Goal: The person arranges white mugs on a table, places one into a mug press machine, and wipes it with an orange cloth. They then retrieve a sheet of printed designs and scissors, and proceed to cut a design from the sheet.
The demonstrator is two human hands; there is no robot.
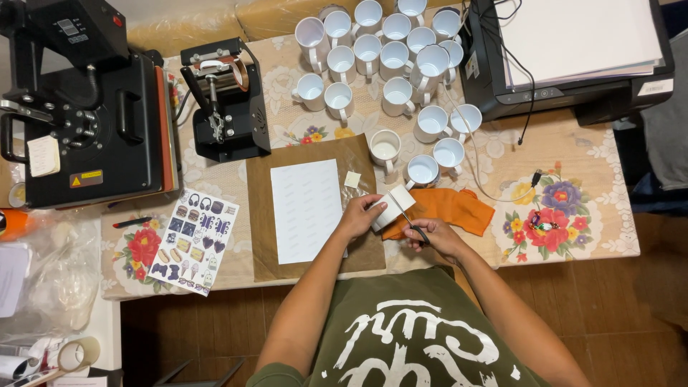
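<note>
My left hand (356, 216) grips a white mug (391, 206) lying on its side, wrapped in white paper, near the table's front edge. My right hand (438, 237) holds black-handled scissors (411, 221) whose blades point up against the mug. An orange cloth (448, 208) lies under and to the right of the mug. Left of my hands a white sheet (305, 208) rests on brown paper (261, 215).
Several white mugs (387, 57) crowd the back of the flowered tablecloth (566, 208). A mug press (226, 100) and a flat heat press (86, 115) stand at the left. A sticker sheet (195, 240) lies front left, a printer (573, 50) back right.
</note>
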